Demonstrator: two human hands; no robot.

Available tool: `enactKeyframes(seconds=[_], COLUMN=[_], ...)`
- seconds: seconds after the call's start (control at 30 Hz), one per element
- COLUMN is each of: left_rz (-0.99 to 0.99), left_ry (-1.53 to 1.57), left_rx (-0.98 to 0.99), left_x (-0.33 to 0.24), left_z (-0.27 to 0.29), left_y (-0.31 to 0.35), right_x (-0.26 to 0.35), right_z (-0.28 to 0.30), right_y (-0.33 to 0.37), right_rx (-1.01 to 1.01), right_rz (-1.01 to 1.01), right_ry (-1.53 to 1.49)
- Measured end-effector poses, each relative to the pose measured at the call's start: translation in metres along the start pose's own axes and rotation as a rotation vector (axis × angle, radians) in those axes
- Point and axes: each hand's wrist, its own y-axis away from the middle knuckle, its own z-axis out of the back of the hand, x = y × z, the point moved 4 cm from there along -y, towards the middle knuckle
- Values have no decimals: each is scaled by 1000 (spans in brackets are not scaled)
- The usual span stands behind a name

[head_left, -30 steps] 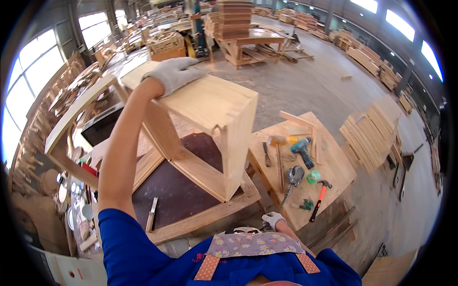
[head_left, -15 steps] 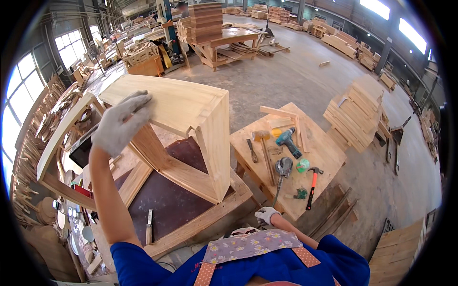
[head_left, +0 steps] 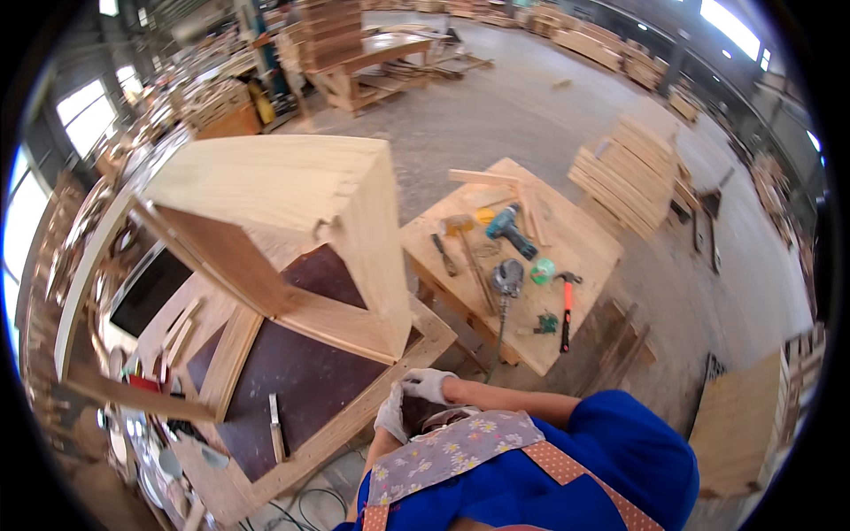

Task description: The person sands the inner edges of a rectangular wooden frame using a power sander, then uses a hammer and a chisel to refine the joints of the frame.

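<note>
My left hand [head_left: 390,415] and my right hand [head_left: 428,386], both in pale work gloves, are close together in front of my flowered apron [head_left: 456,451], by the bench's near edge. Their fingers look curled in, around a dark patch between them; what they hold, if anything, I cannot make out. Beyond them a pale wooden furniture frame [head_left: 367,239] stands on the workbench [head_left: 341,451], neither hand touching it. A chisel [head_left: 277,427] with a wooden handle lies on the bench's dark top, left of my hands.
To the right, a low plywood table [head_left: 567,265] bears a drill [head_left: 511,232], a corded sander [head_left: 506,279], a hammer [head_left: 566,310] and wood strips. Stacked boards [head_left: 627,177] stand beyond. A cable [head_left: 310,504] lies on the floor below the bench.
My left hand has left the top of the wooden frame and come down beside my right hand. My right hand has moved left to meet it. The view has shifted.
</note>
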Motion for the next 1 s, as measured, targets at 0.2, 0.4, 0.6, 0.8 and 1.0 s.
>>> enactKeyframes(seconds=[0.2, 0.4, 0.6, 0.8, 1.0], left_rz=[104, 170, 181, 85, 77], left_ry=[107, 89, 50, -86, -98], left_rx=[244, 188, 221, 45, -62], left_x=[-10, -4, 8, -27, -31], left_z=[6, 8, 5, 4, 28], left_y=[19, 22, 1, 4, -6], right_x=[20, 14, -5, -105, -226], right_z=[-11, -12, 8, 83, 158], right_y=[10, 20, 30, 55, 118], right_rx=[80, 39, -38, -451, -1059], right_rz=[-20, -91, -67, -181, -515], right_ry=[42, 69, 30, -251, -386])
